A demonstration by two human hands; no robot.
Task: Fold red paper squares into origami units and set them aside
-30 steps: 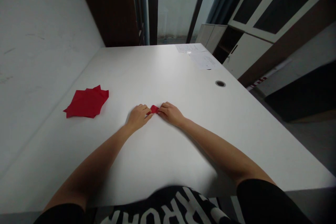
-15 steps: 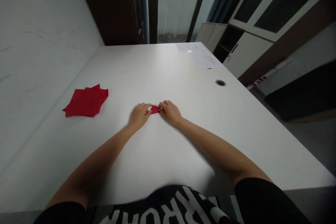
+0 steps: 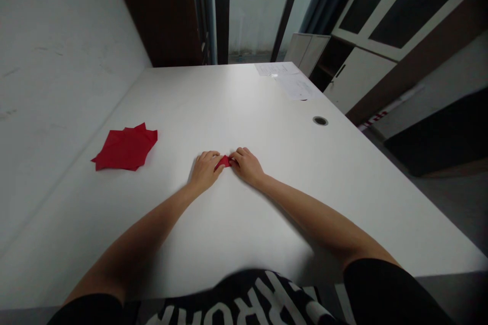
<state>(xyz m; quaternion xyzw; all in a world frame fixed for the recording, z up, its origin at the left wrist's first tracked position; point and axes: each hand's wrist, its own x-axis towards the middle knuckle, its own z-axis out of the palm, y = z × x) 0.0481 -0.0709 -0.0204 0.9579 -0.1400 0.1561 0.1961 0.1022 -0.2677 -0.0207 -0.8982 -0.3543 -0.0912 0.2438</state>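
Observation:
A small folded piece of red paper point(image 3: 224, 162) lies at the middle of the white table, between my two hands. From the left, my left hand point(image 3: 206, 168) pinches it with the thumb low on its near side and the fingers behind. At its right end, my right hand point(image 3: 244, 164) has thumb and fingertips closed on the paper, and those fingers cover that end. A pointed top edge of the paper shows between the hands. Farther left lies a loose stack of red paper sheets point(image 3: 125, 148), their corners fanned out, apart from both hands.
The white table point(image 3: 236, 106) meets a white wall point(image 3: 64, 61) on the left. Printed sheets point(image 3: 297, 86) lie at its far right corner, with a round cable hole point(image 3: 320, 121) nearer. Cabinets point(image 3: 358, 76) stand beyond the right edge.
My left thumb has shifted right and nearer along the paper, and the paper now sits tilted in the left fingers. My right hand has barely moved. The red stack stays put.

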